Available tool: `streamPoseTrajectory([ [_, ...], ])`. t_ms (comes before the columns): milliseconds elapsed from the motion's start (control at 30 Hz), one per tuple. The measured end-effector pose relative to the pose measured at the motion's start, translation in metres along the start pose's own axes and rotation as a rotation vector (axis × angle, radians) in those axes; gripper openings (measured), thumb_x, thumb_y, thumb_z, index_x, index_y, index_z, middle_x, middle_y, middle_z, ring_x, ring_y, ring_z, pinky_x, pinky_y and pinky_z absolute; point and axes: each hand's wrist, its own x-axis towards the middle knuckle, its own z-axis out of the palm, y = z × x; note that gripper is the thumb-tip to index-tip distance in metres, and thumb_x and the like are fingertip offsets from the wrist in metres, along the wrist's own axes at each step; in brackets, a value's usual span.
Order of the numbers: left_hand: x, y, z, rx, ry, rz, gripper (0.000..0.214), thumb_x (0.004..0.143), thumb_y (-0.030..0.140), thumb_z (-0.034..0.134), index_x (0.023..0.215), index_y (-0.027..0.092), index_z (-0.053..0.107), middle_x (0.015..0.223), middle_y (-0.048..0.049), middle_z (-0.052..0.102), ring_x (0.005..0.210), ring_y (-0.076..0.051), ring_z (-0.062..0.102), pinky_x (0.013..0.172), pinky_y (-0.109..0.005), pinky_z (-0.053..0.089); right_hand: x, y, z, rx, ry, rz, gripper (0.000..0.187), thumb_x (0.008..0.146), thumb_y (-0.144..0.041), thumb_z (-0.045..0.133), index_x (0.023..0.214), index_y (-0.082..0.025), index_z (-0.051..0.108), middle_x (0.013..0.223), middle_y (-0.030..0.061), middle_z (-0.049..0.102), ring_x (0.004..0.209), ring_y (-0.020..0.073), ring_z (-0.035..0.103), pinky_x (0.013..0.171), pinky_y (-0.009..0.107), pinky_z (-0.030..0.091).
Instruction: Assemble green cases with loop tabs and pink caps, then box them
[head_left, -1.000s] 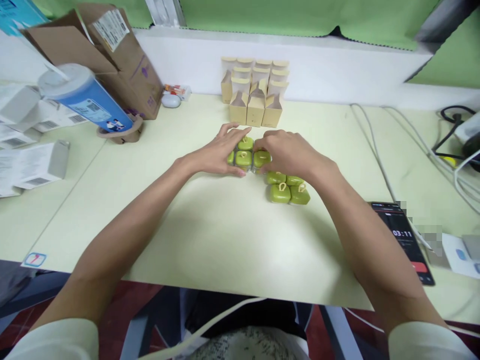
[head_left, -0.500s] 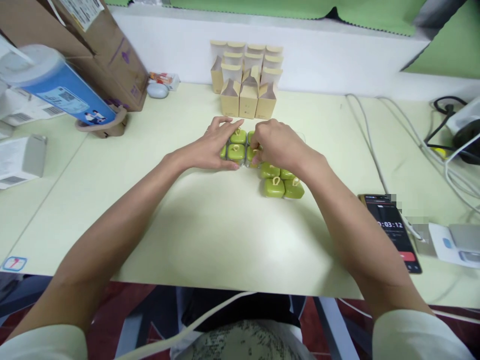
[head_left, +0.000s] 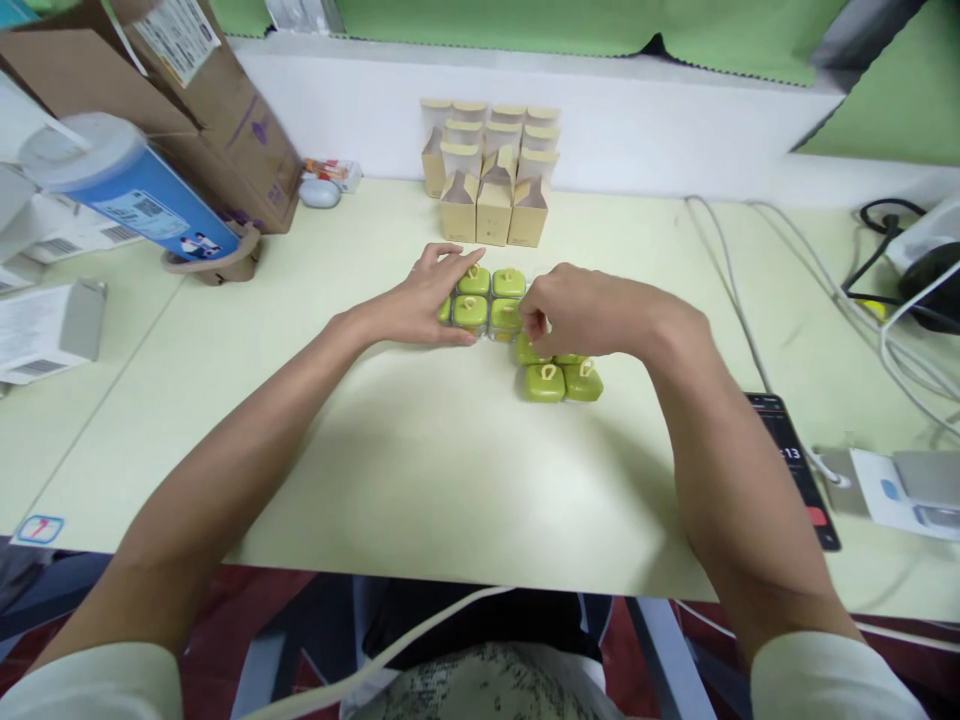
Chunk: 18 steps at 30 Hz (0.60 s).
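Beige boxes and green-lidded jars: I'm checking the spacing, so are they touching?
Apart. The head view shows a strip of pale tabletop between the front beige boxes and the green-lidded jars.

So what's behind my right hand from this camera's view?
Behind your right hand, two partly covered green lids show along its lower edge. Anything directly behind the rest of the hand is hidden, so I can't tell.
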Motion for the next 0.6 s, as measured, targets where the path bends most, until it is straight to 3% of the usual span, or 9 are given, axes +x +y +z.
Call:
streamPoseTrajectory([
  [67, 0.0, 0.0, 0.001, 0.011, -0.001, 0.0, 0.129, 0.073, 0.062, 0.094, 0.179, 0.028, 0.028, 0.179, -0.0186, 0.035, 0.175, -0.051, 0.012, 0.141, -0.071, 0.022, -0.005, 0.003, -0.007, 0.042, 0.056, -0.075, 0.008, 0.082, -0.018, 0.077, 0.081, -0.024, 0.071, 0.093, 0.0066, 0.077, 0.085, 0.0256, 0.073, 0.074, 0.041, 0.051],
  [133, 0.001, -0.002, 0.001, 0.035, -0.005, 0.0, 0.131, 0.073, 0.063, 0.093, 0.179, 0.026, 0.026, 0.179, -0.0205, 0.034, 0.175, -0.051, 0.013, 0.141, -0.07, 0.022, -0.013, 0.013, -0.015, 0.222, 0.18, -0.134, 0.007, 0.084, -0.023, 0.076, 0.082, -0.026, 0.071, 0.096, 0.0075, 0.08, 0.092, 0.0276, 0.074, 0.081, 0.045, 0.056],
  [267, 0.002, -0.005, 0.002, 0.038, 0.001, 0.01, 0.134, 0.071, 0.064, 0.094, 0.179, 0.024, 0.027, 0.178, -0.0213, 0.036, 0.174, -0.051, 0.016, 0.142, -0.068, 0.024, -0.012, 0.049, -0.018, 0.999, 0.462, -0.162, 0.026, 0.08, -0.047, 0.084, 0.085, -0.031, 0.065, 0.113, 0.0104, 0.082, 0.106, 0.0345, 0.077, 0.078, 0.048, 0.061],
  [367, 0.002, -0.005, 0.002, 0.039, 0.004, 0.02, 0.132, 0.072, 0.065, 0.093, 0.179, 0.025, 0.027, 0.178, -0.0211, 0.037, 0.174, -0.052, 0.015, 0.141, -0.07, 0.024, 0.006, 0.074, -0.009, 1.372, 0.529, -0.106, 0.038, 0.075, -0.05, 0.083, 0.101, -0.033, 0.061, 0.119, 0.0036, 0.082, 0.106, 0.0282, 0.079, 0.083, 0.043, 0.06],
  [467, 0.001, -0.003, 0.001, 0.062, -0.01, 0.003, 0.13, 0.075, 0.067, 0.091, 0.179, 0.025, 0.025, 0.18, -0.0222, 0.034, 0.175, -0.052, 0.013, 0.141, -0.072, 0.024, 0.019, 0.089, -0.001, 1.465, 0.486, -0.06, 0.047, 0.079, -0.047, 0.081, 0.121, -0.035, 0.064, 0.123, 0.0011, 0.083, 0.112, 0.0223, 0.078, 0.1, 0.039, 0.058],
  [600, 0.001, -0.002, 0.001, 0.059, -0.011, -0.007, 0.131, 0.073, 0.069, 0.091, 0.179, 0.024, 0.027, 0.18, -0.0219, 0.034, 0.175, -0.053, 0.013, 0.141, -0.072, 0.023, 0.02, 0.091, 0.006, 1.364, 0.534, -0.103, 0.05, 0.08, -0.057, 0.089, 0.119, -0.031, 0.072, 0.127, 0.0061, 0.081, 0.122, 0.028, 0.074, 0.11, 0.046, 0.058],
])
